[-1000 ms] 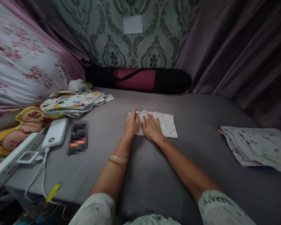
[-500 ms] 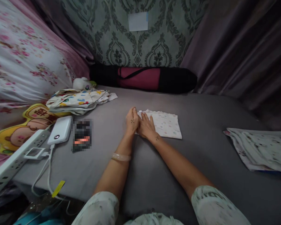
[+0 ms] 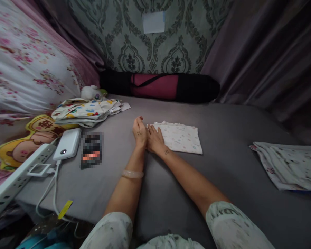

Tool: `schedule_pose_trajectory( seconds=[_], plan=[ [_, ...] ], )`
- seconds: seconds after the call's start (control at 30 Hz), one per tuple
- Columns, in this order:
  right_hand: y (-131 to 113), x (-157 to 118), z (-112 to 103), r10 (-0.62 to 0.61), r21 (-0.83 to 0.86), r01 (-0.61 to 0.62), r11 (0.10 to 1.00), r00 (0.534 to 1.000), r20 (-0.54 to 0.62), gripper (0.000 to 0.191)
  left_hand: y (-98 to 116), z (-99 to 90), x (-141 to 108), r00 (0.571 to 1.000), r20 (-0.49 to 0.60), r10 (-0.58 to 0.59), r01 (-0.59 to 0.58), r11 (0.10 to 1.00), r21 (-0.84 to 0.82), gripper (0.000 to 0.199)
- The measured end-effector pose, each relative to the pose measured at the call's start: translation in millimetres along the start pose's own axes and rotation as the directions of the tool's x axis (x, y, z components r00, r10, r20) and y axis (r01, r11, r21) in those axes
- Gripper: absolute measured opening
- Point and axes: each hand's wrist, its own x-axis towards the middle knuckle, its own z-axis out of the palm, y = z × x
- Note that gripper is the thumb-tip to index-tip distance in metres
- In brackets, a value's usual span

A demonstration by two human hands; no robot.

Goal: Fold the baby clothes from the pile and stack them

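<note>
A folded white cloth with a small pastel print (image 3: 182, 138) lies on the grey sheet in front of me, a frilled edge along its far side. My right hand (image 3: 154, 139) rests flat on its left end, fingers stretched forward and slightly spread. Just left of the cloth, my left hand (image 3: 139, 134) stands on its side, its palm turned toward the right hand. Its fingers point away from me and seem to hold nothing; the palm side is hidden. A pale bangle (image 3: 132, 174) circles my left forearm.
Folded patterned cloths (image 3: 287, 166) lie at the right. On the left are printed clothes (image 3: 88, 112), a white power bank (image 3: 67, 143), a blurred-out object (image 3: 91, 150), a power strip (image 3: 20, 180) and a yellow cushion (image 3: 23, 145). A black-and-red long bag (image 3: 155, 86) lies along the wall.
Both hands have slid a little to the left. My left hand has come off the cloth's left edge, and my right hand now covers that end. The cloth lies almost where it was.
</note>
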Motion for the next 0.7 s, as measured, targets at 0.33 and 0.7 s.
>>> schedule_pose_trajectory(
  seconds=[0.33, 0.7],
  plan=[
    [53.8, -22.6, -23.5, 0.187, 0.041, -0.183, 0.982, 0.967, -0.17, 0.054, 10.2, 13.5, -15.9, 0.932, 0.279, 0.233, -0.286, 0.943, 0.169, 0.038],
    [104.5, -42.4, -10.6, 0.329, -0.032, -0.335, 0.942, 0.936, -0.126, 0.055, 9.6, 45.4, -43.3, 0.656, 0.745, 0.122, -0.657, 0.58, 0.483, 0.052]
  ],
)
